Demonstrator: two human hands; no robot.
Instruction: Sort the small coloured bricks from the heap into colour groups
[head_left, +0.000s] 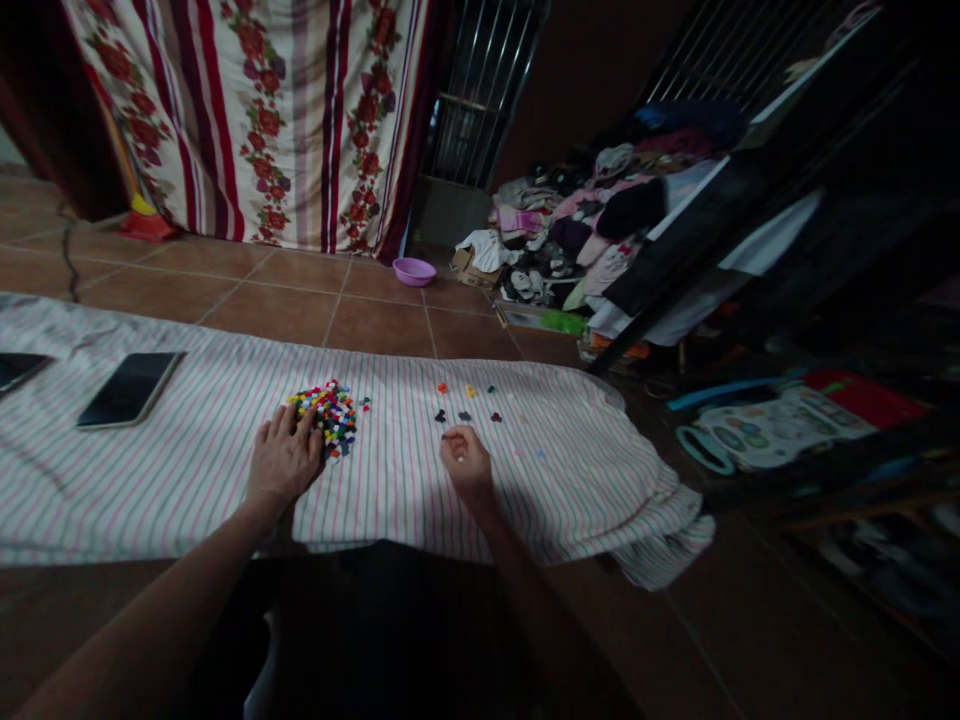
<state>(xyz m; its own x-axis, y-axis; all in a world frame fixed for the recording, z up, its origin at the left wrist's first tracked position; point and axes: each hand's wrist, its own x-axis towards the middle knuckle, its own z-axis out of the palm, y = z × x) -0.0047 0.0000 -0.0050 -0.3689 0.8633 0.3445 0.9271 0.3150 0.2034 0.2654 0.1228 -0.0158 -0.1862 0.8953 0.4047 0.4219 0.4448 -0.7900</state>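
A heap of tiny multicoloured pieces, too small to tell their kind, lies on a striped cloth. My left hand rests flat at the heap's left edge, fingers stretched out and touching the pieces. To the right, my right hand is closed in a pinch just above the cloth; a dark speck shows at its fingertips, too small to name. Beyond it sit small colour groups: orange pieces, yellow pieces, green pieces, black pieces, dark blue pieces and maroon pieces.
A phone lies on the cloth at left, with another dark device beside it. Behind are a floral curtain, a purple basin on the tiled floor and a heap of clothes. A slanting dark frame stands at right.
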